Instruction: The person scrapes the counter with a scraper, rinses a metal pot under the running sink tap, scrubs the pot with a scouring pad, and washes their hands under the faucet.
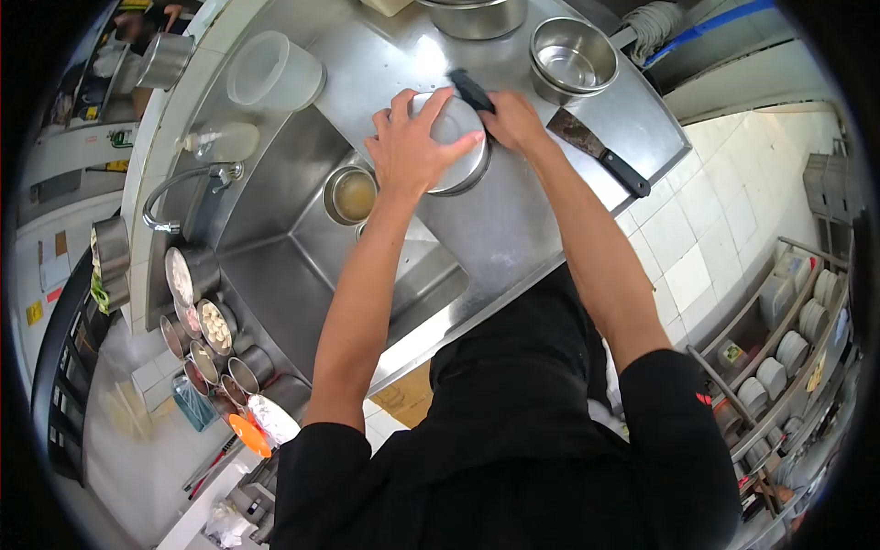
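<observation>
**Two hands on one steel bowl**

Left hand (410, 147) was clamped over the upturned steel bowl (456, 147) on the counter (513, 229) beside the sink (302, 247); right hand (511, 119) gripped a black-handled tool (472, 90). Bowl looked light, stiff, probably slippery; best held by the rim.

Shiny metal bowl (456, 147); brushed steel counter (513, 229); black-handled tool (472, 90).

Bare counter (513, 229) is seen at the middle of the frame, below the pot (454, 142), and a hand could be passed there. The top is blocked by a steel bowl (573, 57) at the upper right and a clear tub (273, 71) at the upper left. The right side is narrowed by a knife (596, 149). The sink (275, 266) at the left is open, with a cup (351, 194) and a tap (183, 188) in the way.
</observation>
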Available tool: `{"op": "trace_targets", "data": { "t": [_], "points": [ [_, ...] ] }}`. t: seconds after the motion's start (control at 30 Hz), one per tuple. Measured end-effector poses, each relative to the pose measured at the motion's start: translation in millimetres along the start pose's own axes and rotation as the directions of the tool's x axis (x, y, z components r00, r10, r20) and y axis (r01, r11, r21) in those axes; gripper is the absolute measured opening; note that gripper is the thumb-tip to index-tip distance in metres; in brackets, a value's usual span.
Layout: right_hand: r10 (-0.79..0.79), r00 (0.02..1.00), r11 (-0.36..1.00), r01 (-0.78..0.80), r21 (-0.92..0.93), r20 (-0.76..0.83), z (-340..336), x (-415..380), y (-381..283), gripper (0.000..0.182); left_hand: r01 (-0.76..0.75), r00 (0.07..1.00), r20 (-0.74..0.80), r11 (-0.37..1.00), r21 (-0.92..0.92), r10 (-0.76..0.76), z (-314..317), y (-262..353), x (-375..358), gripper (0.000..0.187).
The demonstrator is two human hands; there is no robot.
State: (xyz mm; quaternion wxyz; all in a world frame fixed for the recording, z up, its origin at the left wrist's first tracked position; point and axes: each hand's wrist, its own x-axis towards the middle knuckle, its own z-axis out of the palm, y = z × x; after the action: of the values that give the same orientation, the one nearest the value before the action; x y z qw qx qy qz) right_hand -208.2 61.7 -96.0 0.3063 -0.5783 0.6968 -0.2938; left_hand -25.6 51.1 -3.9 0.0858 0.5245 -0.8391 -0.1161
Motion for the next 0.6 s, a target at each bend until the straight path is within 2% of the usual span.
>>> {"op": "trace_targets", "data": {
  "t": [0.1,0.13,0.17,0.2,0.23,0.3,0.4,0.43,0.5,0.53,0.6],
  "points": [
    [0.151,0.967,0.974,-0.181,-0.135,-0.207,28,-65,-6,0.017,0.051,0.999,-0.016,0.998,-0.035,-0.052,0,10,1,0.073],
    [0.15,0.967,0.974,-0.181,-0.139,-0.208,28,-73,-11,0.017,0.131,0.991,0.0,0.991,-0.026,-0.131,-2,17,-3,0.072],
    [0.236,0.95,0.959,-0.261,-0.108,-0.204,28,-77,-17,0.016,0.206,0.979,0.013,0.978,-0.016,-0.205,-3,22,-5,0.071],
    [0.319,0.927,0.938,-0.339,-0.076,-0.199,27,-77,-22,0.017,0.201,0.98,0.009,0.979,-0.018,-0.201,-3,23,-5,0.071],
    [0.32,0.926,0.937,-0.341,-0.076,-0.202,25,-60,-18,0.017,0.206,0.978,-0.02,0.979,-0.012,-0.206,-1,21,-8,0.07],
    [0.102,0.973,0.99,-0.12,-0.078,-0.206,15,-27,-9,0.019,0.216,0.976,-0.028,0.976,-0.011,-0.216,4,17,-15,0.069],
    [0.021,0.985,0.996,-0.036,-0.087,-0.173,18,-35,-5,0.023,0.047,0.998,-0.047,0.999,-0.006,-0.047,0,2,-2,0.065],
    [0.012,0.984,0.995,-0.028,-0.092,-0.177,21,-48,-8,0.023,0.047,0.997,-0.057,0.999,-0.009,-0.047,0,0,2,0.065],
    [0.226,0.964,0.974,-0.226,0.015,-0.14,30,-84,-13,0.024,-0.023,1.0,-0.015,1.0,0.018,0.023,-2,-4,5,0.063],
    [0.231,0.963,0.973,-0.23,0.021,-0.136,32,-81,-11,0.024,-0.05,0.999,0.015,0.999,0.005,0.05,-3,-5,6,0.063],
    [0.13,0.974,0.976,-0.158,-0.149,-0.184,28,-58,-6,0.025,-0.072,0.997,0.003,0.997,0.022,0.072,-1,-7,8,0.063]
  ]
}}
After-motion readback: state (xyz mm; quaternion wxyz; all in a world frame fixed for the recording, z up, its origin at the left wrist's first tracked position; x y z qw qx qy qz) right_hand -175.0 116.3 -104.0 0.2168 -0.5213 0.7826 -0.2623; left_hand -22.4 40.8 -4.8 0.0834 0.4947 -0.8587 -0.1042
